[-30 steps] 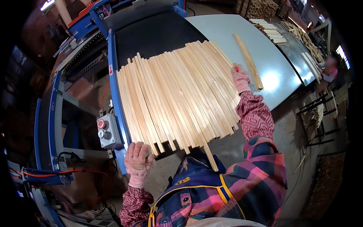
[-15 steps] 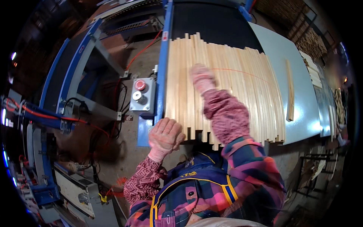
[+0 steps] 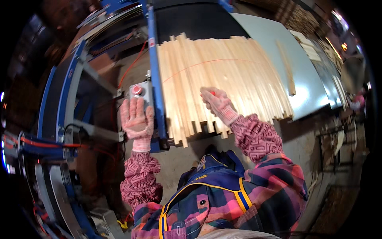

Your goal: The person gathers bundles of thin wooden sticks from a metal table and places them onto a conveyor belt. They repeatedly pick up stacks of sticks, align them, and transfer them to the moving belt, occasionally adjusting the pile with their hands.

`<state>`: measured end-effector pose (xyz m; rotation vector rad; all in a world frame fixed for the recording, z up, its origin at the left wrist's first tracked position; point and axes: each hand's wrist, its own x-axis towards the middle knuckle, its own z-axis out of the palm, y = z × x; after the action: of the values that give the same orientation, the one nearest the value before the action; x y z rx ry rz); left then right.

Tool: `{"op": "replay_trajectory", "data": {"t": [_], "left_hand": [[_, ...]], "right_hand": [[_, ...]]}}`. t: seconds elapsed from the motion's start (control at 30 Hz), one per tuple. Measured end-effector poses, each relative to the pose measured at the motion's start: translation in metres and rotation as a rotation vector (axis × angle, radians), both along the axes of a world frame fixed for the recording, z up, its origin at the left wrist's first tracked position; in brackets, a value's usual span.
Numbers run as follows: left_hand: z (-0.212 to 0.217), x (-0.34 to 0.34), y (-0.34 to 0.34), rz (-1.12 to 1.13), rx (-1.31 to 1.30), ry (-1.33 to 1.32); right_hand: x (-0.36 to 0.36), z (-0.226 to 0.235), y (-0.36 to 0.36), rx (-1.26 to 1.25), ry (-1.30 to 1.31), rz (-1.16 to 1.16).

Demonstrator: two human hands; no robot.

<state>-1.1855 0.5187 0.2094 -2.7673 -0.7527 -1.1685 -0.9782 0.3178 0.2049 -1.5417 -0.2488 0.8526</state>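
My left hand (image 3: 136,119), in a thin pinkish glove with a ribbed cuff, is open with its fingers stretched out. It is over the lower part of a grey control box (image 3: 147,91), just below the round red push button (image 3: 137,89); whether it touches the box I cannot tell. Above a broad row of pale wooden strips (image 3: 230,75), my right hand (image 3: 217,102) is closed. A small red object (image 3: 213,93) shows among its fingers, mostly hidden. A thin red line (image 3: 215,60) runs across the strips, beyond that hand.
The strips lie side by side with uneven ends, by a blue frame rail (image 3: 154,67) and a black belt (image 3: 191,20). One loose strip (image 3: 286,67) rests on the grey metal table (image 3: 304,75) at the right. Blue machine frames (image 3: 67,91) and cables stand left.
My left hand has opened from a curled shape and moved left and up to the control box. My right hand has drawn back toward me. The red line now shows farther left across the strips.
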Motion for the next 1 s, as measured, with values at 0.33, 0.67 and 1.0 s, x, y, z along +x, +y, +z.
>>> {"op": "replay_trajectory", "data": {"t": [0.33,0.67,1.0], "left_hand": [[0.006,0.002,0.003,-0.053,0.227,-0.133],[-0.014,-0.084,-0.106,-0.399,-0.698,0.223],[-0.063,-0.098,0.002,-0.006,-0.725,0.054]], "right_hand": [[-0.066,-0.013,-0.077,0.247,0.132,-0.202],[-0.16,-0.04,-0.019,0.22,0.34,0.213],[-0.18,-0.073,-0.017,0.177,0.563,0.15]]}}
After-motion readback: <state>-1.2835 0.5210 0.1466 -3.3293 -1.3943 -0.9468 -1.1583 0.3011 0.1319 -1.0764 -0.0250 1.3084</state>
